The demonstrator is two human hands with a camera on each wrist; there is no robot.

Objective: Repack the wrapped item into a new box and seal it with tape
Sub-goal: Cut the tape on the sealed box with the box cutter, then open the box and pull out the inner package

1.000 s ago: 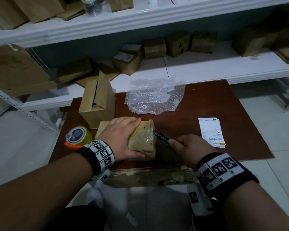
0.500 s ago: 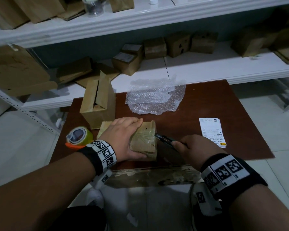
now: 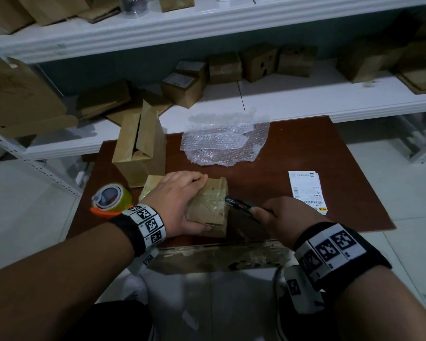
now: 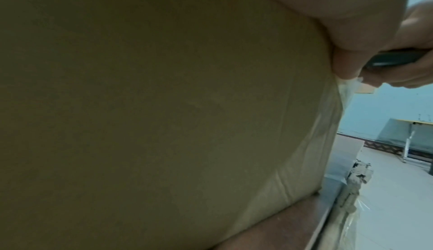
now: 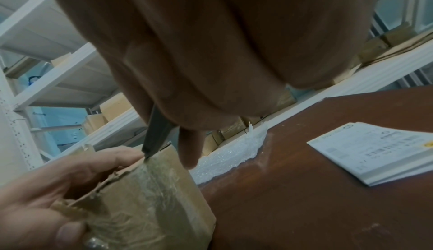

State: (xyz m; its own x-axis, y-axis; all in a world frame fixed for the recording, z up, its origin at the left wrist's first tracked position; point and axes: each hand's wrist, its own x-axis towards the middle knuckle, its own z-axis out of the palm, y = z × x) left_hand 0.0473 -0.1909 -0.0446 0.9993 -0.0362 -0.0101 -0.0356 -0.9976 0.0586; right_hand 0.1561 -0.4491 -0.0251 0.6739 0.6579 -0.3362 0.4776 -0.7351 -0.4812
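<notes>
Head view: a taped cardboard box (image 3: 208, 207) on the brown table (image 3: 305, 156) is clasped from above by the left hand (image 3: 176, 200), fingers curled over its edges. A dark cutter (image 3: 239, 205), gripped in the right hand (image 3: 280, 217), is set against the box's right end.

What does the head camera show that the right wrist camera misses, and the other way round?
Only the head view shows the yellow tape roll and the open upright cardboard box. Only the right wrist view shows the dark cutter's tip meeting the taped brown box's top edge. Both show the taped brown box gripped by the left hand, the bubble wrap and the white labels.
</notes>
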